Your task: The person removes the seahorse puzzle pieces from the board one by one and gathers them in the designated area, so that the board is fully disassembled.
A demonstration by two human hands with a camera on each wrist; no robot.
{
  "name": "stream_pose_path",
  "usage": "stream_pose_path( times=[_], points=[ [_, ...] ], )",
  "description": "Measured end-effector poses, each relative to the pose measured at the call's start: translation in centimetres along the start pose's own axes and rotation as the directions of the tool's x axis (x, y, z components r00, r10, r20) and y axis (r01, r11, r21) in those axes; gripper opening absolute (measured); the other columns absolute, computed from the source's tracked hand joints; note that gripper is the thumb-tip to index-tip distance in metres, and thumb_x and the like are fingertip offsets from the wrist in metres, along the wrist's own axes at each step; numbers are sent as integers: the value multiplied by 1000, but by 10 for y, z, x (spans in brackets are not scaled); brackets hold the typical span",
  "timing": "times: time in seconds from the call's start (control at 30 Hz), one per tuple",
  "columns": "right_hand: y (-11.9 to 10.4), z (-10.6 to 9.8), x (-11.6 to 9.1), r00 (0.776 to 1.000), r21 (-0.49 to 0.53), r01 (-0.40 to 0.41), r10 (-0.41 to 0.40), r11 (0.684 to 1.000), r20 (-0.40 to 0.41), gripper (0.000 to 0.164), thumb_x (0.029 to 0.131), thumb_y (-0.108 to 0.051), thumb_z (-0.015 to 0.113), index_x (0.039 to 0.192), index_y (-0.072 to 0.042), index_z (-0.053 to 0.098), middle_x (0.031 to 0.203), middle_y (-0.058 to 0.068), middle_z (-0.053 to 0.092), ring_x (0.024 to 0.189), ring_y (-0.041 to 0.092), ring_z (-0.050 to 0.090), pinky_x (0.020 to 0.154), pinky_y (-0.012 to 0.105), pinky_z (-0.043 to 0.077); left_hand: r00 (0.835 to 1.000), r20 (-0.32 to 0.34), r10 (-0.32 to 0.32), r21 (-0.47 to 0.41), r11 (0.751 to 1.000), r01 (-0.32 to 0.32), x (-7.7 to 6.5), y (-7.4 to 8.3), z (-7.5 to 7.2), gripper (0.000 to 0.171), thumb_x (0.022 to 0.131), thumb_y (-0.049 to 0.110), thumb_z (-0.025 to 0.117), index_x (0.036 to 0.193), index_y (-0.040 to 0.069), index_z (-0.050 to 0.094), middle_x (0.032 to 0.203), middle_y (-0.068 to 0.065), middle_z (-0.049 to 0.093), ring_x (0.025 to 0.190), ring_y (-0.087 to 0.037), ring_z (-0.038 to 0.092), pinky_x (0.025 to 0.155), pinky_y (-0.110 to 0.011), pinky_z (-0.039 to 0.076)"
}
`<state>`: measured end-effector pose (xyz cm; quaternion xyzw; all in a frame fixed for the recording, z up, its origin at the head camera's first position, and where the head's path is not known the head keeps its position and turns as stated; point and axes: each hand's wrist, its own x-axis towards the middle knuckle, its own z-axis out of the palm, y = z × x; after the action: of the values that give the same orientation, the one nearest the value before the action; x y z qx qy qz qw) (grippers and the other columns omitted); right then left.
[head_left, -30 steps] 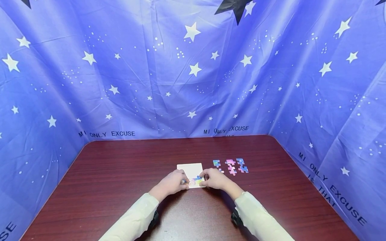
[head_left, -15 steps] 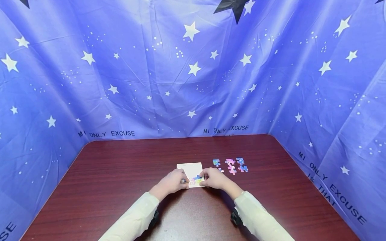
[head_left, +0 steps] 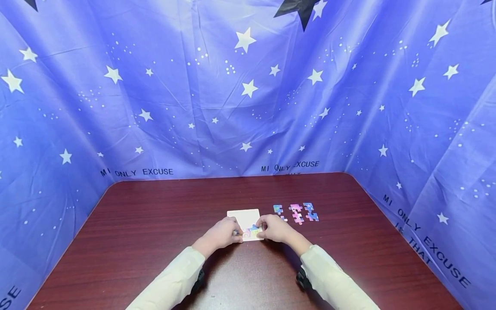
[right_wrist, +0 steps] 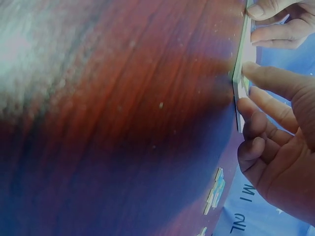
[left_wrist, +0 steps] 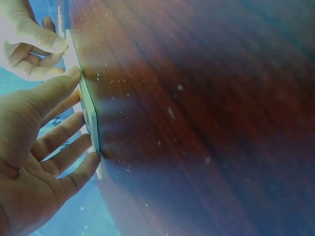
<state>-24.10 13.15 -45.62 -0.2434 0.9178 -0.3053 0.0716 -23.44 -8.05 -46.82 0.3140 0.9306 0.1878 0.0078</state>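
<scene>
A white puzzle board (head_left: 248, 214) lies on the table, with pink, blue and yellow-green jigsaw pieces (head_left: 253, 231) along its near side. My left hand (head_left: 221, 234) is at the board's left side, thumb at the near edge. In the left wrist view the left fingers (left_wrist: 63, 135) are spread and fairly straight against the edge. My right hand (head_left: 277, 230) is at the near right corner, index finger and thumb touching the pieces there. In the right wrist view its thumb (right_wrist: 266, 74) reaches the board edge, while other fingers (right_wrist: 257, 125) bend beside it. The right fingertips partly hide the pieces.
Right of the board, behind the right hand, lie several loose jigsaw pieces (head_left: 297, 214), pink and blue. One is partly covered by that hand. A dark red wooden table (head_left: 155, 206) bears everything, and a blue star-printed curtain (head_left: 217, 86) hangs around its far sides.
The hands and board stay almost where they were. The right fingertips shift very slightly over the pieces at the corner.
</scene>
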Motion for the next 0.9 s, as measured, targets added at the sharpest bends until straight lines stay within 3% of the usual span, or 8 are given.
stream_pose_path(
  times=[0.23, 0.47, 0.9],
  points=[
    [1, -2, 0, 997, -55, 71, -72, 996, -14, 21, 72, -8, 72, 90, 0, 65, 61, -4, 53, 52, 4, 46, 55, 22, 41, 1000, -2, 7, 3, 1000, -7, 1, 0, 0, 16, 79, 25, 73, 88, 13, 76, 84, 4, 61, 81, -12, 55, 76, -26, 46],
    [1, 1, 3, 1000, -100, -13, 12, 995, -4, 23, 72, -9, 74, 93, -2, 67, 63, -1, 54, 54, 6, 46, 56, 22, 39, 1000, 1, 13, -2, 1000, -13, 1, 1, -1, 15, 78, 24, 74, 88, 12, 76, 83, 3, 61, 79, -12, 54, 74, -27, 46],
    [4, -5, 3, 1000, -131, -18, 19, 991, 8, 25, 76, -15, 74, 97, -5, 68, 63, -6, 55, 56, 4, 47, 59, 22, 42, 1000, 3, -1, 6, 1000, 1, 0, 3, -3, 15, 79, 23, 73, 88, 11, 76, 84, 2, 61, 80, -13, 55, 75, -27, 46]
  ],
)
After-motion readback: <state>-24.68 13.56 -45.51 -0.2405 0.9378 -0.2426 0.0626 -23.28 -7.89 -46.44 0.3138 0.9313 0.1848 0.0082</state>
